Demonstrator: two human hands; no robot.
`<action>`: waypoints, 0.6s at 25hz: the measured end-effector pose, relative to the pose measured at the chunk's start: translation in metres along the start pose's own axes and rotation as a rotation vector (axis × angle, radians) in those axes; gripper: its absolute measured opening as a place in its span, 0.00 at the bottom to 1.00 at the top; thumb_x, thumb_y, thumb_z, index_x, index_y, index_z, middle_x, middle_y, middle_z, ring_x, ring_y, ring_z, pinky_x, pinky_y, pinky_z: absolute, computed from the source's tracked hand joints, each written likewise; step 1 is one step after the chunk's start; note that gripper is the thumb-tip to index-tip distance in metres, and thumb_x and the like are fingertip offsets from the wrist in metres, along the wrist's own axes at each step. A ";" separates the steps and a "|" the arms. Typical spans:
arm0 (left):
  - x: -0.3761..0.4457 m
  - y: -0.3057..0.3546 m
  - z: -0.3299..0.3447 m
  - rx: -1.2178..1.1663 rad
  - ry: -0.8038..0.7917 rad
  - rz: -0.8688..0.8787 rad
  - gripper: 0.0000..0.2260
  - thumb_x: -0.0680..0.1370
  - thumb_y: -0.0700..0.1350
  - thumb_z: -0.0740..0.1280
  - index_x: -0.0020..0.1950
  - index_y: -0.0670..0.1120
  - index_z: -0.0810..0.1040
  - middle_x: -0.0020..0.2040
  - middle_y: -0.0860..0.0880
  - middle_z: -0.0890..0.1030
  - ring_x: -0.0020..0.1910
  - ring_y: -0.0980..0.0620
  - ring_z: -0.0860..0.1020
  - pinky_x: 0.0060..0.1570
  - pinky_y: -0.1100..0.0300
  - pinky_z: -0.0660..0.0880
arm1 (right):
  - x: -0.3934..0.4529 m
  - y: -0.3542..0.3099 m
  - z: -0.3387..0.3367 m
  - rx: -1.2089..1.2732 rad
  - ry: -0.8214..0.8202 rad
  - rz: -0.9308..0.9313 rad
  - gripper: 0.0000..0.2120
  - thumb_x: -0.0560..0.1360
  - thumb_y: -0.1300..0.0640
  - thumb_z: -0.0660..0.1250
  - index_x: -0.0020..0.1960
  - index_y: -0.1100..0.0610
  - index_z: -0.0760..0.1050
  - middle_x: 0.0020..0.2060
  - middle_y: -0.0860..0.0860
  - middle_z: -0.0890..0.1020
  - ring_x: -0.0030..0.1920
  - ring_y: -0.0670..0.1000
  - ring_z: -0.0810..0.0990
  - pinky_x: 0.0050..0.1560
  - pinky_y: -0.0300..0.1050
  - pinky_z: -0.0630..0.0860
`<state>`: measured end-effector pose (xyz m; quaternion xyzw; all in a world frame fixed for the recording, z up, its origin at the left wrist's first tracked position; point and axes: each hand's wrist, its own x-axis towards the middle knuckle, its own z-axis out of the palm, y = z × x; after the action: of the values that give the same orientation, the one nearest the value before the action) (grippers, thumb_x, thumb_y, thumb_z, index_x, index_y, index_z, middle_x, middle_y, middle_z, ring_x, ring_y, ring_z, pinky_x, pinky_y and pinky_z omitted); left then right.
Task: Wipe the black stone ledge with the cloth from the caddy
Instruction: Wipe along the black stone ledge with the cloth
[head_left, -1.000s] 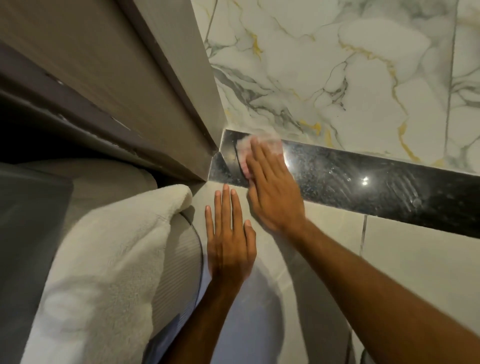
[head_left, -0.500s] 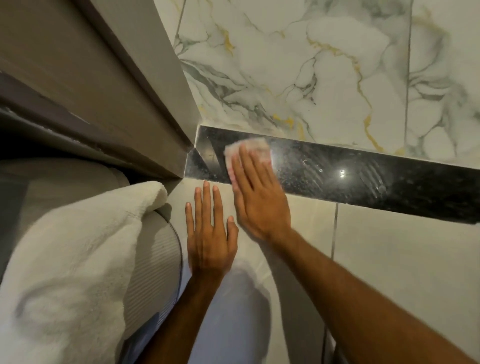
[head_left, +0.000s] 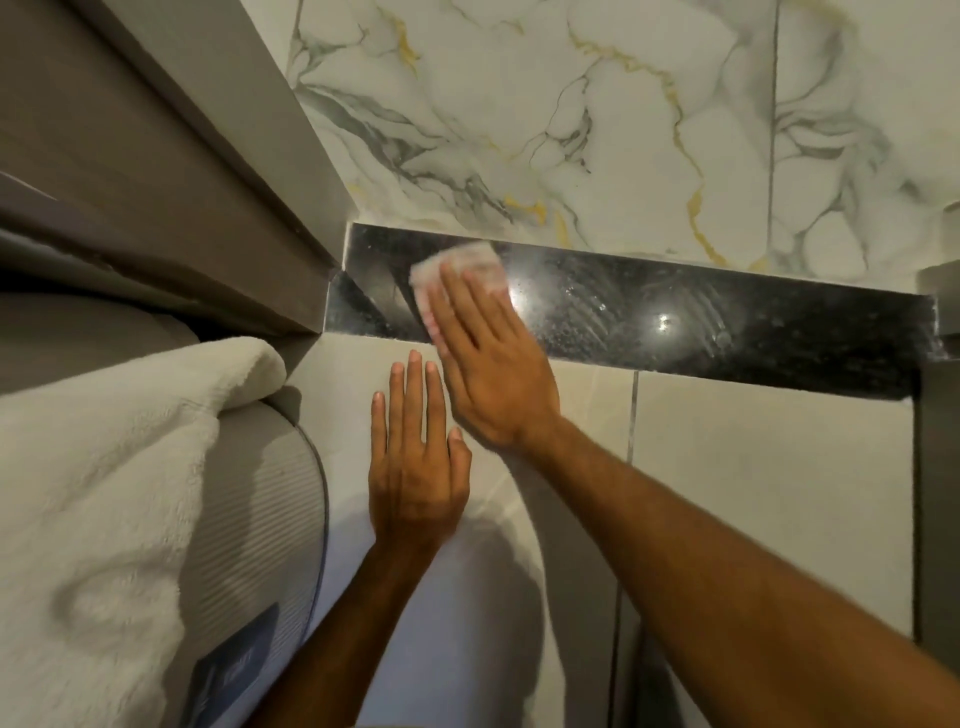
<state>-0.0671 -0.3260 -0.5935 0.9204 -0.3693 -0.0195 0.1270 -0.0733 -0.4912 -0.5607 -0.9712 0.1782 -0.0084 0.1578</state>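
A polished black stone ledge (head_left: 701, 325) runs across the view between marble wall and plain tile. A small pale pink cloth (head_left: 470, 265) lies flat on its left part, a little right of the corner. My right hand (head_left: 488, 358) presses down on the cloth with flat, spread fingers, covering its lower half. My left hand (head_left: 415, 457) rests flat and empty on the beige tile (head_left: 753, 493) just below the ledge, fingers together and pointing up. Smear marks show on the ledge to the right of the cloth.
White marble wall (head_left: 571, 130) with gold and grey veins rises behind the ledge. A grey-brown door frame (head_left: 182, 182) closes the left corner. A fluffy white towel (head_left: 104, 493) lies over a ribbed grey object (head_left: 254, 509) at the lower left. A grey upright (head_left: 935, 467) bounds the right end.
My right hand has slid the cloth a short way to the right along the ledge, away from the left corner. My left hand stays flat on the tile.
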 end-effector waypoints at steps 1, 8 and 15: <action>-0.001 0.001 -0.002 0.021 0.007 0.011 0.28 0.88 0.47 0.52 0.87 0.38 0.60 0.88 0.36 0.60 0.88 0.38 0.58 0.84 0.34 0.63 | -0.029 0.004 -0.002 -0.003 -0.020 -0.036 0.31 0.91 0.51 0.54 0.91 0.56 0.52 0.92 0.56 0.52 0.92 0.55 0.49 0.92 0.62 0.55; -0.004 0.020 0.011 0.103 0.107 0.160 0.27 0.89 0.47 0.63 0.85 0.37 0.65 0.84 0.35 0.67 0.85 0.34 0.64 0.80 0.33 0.69 | -0.060 0.044 -0.017 -0.095 0.134 0.432 0.31 0.91 0.51 0.52 0.92 0.56 0.49 0.92 0.55 0.51 0.92 0.54 0.49 0.93 0.59 0.51; 0.006 0.032 0.009 0.078 0.022 0.177 0.26 0.90 0.49 0.58 0.86 0.37 0.63 0.86 0.35 0.64 0.86 0.35 0.62 0.81 0.32 0.67 | -0.046 0.042 -0.016 -0.030 0.033 0.187 0.31 0.92 0.50 0.52 0.92 0.56 0.50 0.92 0.55 0.51 0.92 0.55 0.48 0.93 0.60 0.51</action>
<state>-0.0857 -0.3545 -0.5936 0.8885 -0.4483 0.0166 0.0962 -0.1319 -0.5178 -0.5563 -0.9524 0.2705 -0.0071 0.1404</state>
